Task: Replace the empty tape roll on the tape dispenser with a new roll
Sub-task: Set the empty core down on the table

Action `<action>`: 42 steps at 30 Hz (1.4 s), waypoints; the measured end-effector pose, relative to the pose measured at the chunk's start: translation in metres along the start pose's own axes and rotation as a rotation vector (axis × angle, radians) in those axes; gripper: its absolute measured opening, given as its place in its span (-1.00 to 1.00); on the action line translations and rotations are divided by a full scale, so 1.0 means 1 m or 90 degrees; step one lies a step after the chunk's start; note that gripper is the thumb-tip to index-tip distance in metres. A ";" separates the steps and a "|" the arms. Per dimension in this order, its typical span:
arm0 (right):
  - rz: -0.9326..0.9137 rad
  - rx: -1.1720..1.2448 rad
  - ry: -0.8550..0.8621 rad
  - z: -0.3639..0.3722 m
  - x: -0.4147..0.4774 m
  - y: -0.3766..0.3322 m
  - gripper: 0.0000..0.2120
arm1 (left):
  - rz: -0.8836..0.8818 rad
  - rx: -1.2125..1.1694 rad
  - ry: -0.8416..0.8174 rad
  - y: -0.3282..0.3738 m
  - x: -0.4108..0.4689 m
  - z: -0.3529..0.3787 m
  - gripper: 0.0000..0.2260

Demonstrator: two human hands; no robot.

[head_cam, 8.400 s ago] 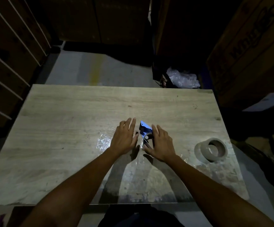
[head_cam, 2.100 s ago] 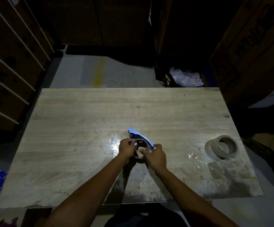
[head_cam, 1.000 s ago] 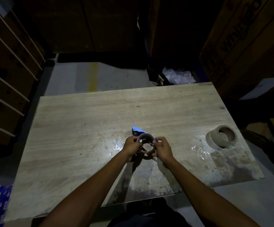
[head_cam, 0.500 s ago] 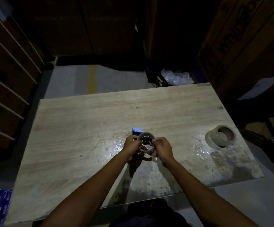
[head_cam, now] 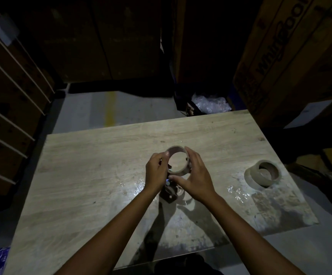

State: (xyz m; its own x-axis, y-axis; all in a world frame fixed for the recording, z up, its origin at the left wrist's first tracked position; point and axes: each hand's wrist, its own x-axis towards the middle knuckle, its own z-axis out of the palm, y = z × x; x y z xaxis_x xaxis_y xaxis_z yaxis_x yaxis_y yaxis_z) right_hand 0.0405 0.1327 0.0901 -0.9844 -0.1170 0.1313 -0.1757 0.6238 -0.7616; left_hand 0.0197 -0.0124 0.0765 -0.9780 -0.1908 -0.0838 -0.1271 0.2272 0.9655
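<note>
Both hands meet over the middle of the wooden table [head_cam: 93,175]. An empty cardboard tape core [head_cam: 178,162] is raised above the tabletop, pinched between the left hand [head_cam: 157,174], whose fingers curl closed on its left rim, and the right hand [head_cam: 195,176], whose spread fingers wrap its right side. Just beneath them lies the tape dispenser [head_cam: 171,192], mostly hidden and dim. A full roll [head_cam: 263,173] sits well apart, near the table's right edge.
</note>
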 end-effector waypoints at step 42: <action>0.213 -0.132 0.069 -0.157 0.084 0.158 -0.06 | 0.036 0.068 -0.127 0.074 0.075 0.209 -0.86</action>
State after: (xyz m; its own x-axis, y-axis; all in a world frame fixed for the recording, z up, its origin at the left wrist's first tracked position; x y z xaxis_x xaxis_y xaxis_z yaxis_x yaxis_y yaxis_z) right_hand -0.0714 0.3422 0.0805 -0.9806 0.1941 -0.0277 0.1678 0.7579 -0.6304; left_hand -0.0975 0.1899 0.0899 -0.9960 0.0152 -0.0883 -0.0782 0.3343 0.9392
